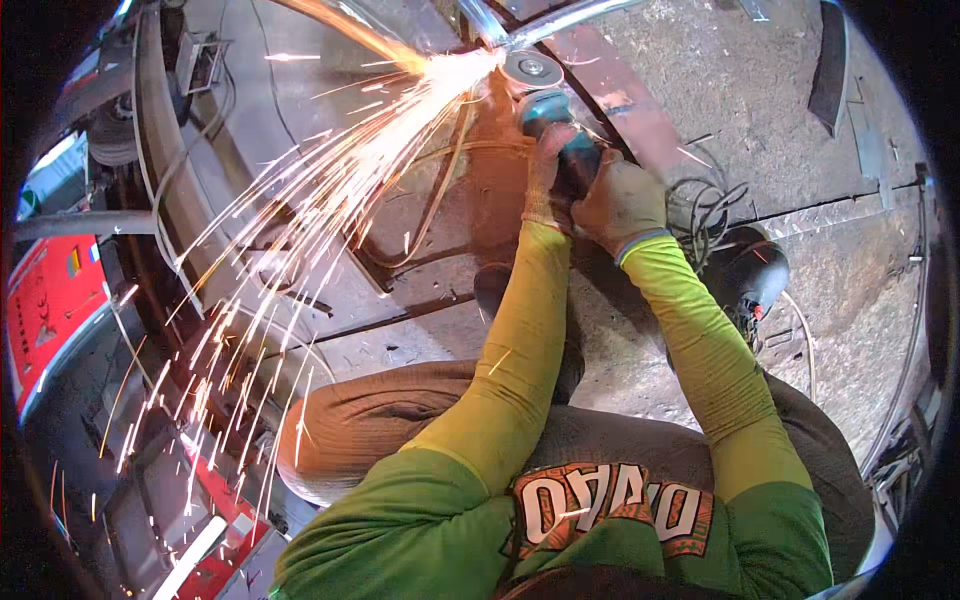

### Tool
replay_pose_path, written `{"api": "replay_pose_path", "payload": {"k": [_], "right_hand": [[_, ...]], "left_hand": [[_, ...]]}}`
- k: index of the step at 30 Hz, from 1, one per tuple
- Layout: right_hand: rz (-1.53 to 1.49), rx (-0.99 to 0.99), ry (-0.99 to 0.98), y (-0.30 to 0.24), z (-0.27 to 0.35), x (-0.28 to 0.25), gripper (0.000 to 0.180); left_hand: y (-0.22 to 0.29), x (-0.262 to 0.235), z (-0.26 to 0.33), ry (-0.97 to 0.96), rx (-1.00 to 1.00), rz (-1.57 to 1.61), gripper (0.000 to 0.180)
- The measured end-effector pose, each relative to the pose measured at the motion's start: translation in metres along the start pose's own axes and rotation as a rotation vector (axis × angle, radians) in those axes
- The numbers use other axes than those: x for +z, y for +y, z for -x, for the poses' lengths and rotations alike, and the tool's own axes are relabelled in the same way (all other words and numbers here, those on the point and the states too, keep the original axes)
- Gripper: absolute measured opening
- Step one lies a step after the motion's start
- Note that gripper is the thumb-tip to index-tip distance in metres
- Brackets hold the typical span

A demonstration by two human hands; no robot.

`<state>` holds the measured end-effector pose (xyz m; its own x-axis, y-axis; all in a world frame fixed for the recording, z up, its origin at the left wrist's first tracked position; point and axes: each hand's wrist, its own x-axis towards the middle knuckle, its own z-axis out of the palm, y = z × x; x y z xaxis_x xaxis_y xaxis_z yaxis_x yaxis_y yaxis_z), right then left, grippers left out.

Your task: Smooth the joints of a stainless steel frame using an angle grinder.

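An angle grinder (545,105) with a teal and black body is gripped in both of my gloved hands. My left hand (548,172) closes around the left side of the body, close behind the head. My right hand (625,195) wraps the rear of the body, fingers partly hidden. At the front, the grinding disc (532,68) meets a joint of metal bars, where a curved silvery bar (575,20) runs off to the right. Bright glare hides the exact contact spot. From there a wide fan of sparks (370,160) sprays down and to the left.
Looped cable (705,210) lies on the floor to the right of my hands, beside my dark boot (752,268). Long metal channels (165,150) and a red panel (55,290) stand at the left. A dark curved strip (830,70) rests at the far right.
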<state>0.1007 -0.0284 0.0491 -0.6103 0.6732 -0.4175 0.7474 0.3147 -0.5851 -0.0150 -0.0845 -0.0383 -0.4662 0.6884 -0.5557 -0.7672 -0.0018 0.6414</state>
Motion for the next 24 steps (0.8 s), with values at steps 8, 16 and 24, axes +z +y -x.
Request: {"api": "replay_pose_path", "payload": {"k": [8,16,24], "right_hand": [[0.095,0.006,0.175,-0.003,0.005,0.002,0.044],[-0.892,-0.055,-0.456,0.075,-0.024,-0.022,0.071],[-0.424,-0.556,-0.11,0.094,-0.048,-0.02,0.049]], "left_hand": [[0.0,-0.004,-0.019,-0.115,0.082,-0.031,0.01],[0.031,0.052,-0.004,-0.602,-0.07,-0.053,0.036],[0.082,0.114,0.044,-0.199,0.365,-0.824,0.029]]}}
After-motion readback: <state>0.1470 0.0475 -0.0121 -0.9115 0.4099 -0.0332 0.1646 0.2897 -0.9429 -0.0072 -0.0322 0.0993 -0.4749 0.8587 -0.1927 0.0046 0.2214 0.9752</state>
